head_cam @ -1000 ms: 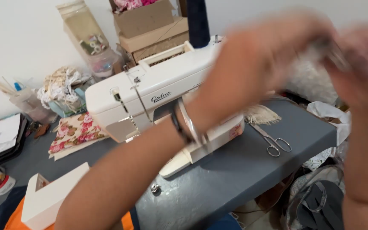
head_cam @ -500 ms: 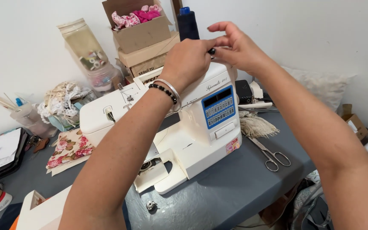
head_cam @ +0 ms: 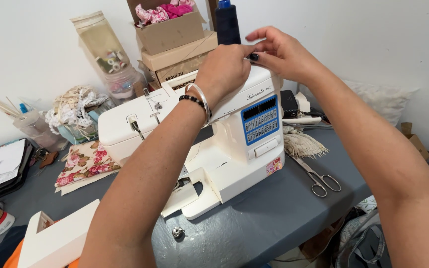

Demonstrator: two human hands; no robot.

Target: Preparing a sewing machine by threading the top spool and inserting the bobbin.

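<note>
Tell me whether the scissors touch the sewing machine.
Apart. The head view shows the scissors lying on the grey table right of the sewing machine, with bare tabletop between them.

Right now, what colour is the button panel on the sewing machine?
Blue, on the white sewing machine; the button panel shows best in the head view.

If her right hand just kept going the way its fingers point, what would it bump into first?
The right hand points leftward, so it would first meet the left hand, which its fingertips already seem to touch above the white sewing machine. Depth is hard to judge.
</note>
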